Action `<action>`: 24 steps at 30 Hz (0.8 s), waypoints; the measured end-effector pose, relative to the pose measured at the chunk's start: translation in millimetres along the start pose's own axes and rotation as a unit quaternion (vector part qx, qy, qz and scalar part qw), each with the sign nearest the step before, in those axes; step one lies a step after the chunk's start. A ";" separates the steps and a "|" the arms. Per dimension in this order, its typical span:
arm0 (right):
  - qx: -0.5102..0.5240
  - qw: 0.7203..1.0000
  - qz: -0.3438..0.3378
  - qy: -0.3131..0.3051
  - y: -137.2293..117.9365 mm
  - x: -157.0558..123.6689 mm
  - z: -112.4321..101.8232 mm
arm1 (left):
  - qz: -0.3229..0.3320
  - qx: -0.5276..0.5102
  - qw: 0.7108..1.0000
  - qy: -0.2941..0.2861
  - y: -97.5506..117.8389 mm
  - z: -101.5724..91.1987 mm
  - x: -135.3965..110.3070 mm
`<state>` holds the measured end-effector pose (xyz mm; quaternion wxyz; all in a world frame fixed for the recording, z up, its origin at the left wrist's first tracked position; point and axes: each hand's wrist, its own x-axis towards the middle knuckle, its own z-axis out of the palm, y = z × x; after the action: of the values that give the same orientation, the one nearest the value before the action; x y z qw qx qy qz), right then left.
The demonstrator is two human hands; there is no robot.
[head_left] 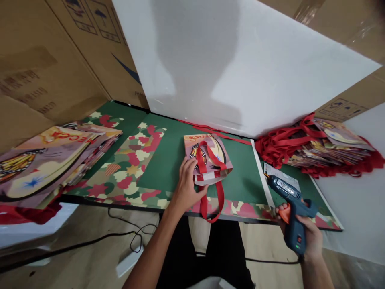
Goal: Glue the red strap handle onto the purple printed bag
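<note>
A small paper gift bag (pixel 216 146) lies on the green table, printed with a butterfly and a yellow moon shape. Its open mouth faces me, and red ribbon handles (pixel 221 200) are fixed at the rim, one lying over the front, the other hanging past the table edge. My left hand (pixel 189 182) grips the bag's left side near the mouth, the thumb at the rim. Off to the right, my right hand (pixel 309 233) is wrapped around a dark blue hot glue gun (pixel 296 210), with fingers at its orange trigger. The gun's nozzle points up and left, away from the bag.
Printed bags (pixel 54 160) are stacked at the left. At the right sits a pile of bags with red handles (pixel 333 144). Red ribbon (pixel 210 130) runs along the back edge by a white panel (pixel 192 60). Cardboard (pixel 39 60) walls the left; cables (pixel 90 241) cross the floor.
</note>
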<state>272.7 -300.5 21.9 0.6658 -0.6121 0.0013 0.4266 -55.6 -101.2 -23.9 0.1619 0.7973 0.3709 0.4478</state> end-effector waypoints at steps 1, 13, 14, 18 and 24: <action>0.001 1.000 -0.005 0.019 -1.5 3.7 -2.4 | -0.001 0.002 1.000 0.001 -0.2 0.0 -0.1; -0.625 0.760 -0.027 0.177 -44.5 35.0 9.9 | -0.014 0.047 0.999 -0.002 2.3 -4.5 0.8; -0.658 0.729 -0.053 0.182 -39.4 27.9 15.9 | -0.016 0.050 0.999 -0.003 2.5 -4.8 1.1; -0.594 0.754 -0.281 -0.028 14.5 -2.4 71.1 | -0.014 0.062 0.998 -0.003 2.6 -4.0 3.8; -0.545 0.619 -0.479 -0.302 92.2 -13.0 160.6 | -0.001 0.063 0.998 0.013 1.0 -1.7 4.1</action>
<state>128.3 -187.3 -6.1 0.2830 -0.6133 -0.7257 0.1308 -55.3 -99.0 -19.9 0.1075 0.7997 0.4012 0.4336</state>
